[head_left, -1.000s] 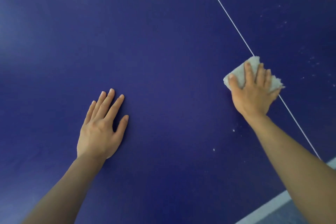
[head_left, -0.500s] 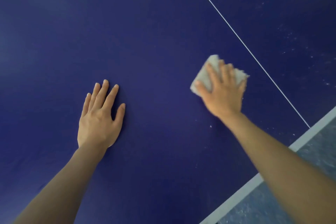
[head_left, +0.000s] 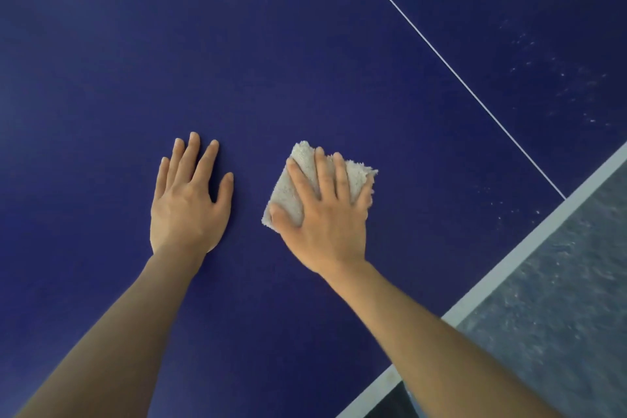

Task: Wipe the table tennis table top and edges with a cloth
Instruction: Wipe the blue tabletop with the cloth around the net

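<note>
The cloth [head_left: 317, 181], a folded pale pad, lies on the blue tabletop [head_left: 169, 44] under the right hand [head_left: 324, 217]. That hand presses it flat with straight, spread fingers, the thumb along its near-left edge. The left hand [head_left: 190, 200] lies palm down on the tabletop just left of the cloth, fingers straight, holding nothing. A white line [head_left: 451, 69] runs well right of the cloth, meeting the white edge [head_left: 529, 248].

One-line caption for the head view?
Right hand presses a folded cloth on the blue table top; left hand rests flat beside it.
</note>
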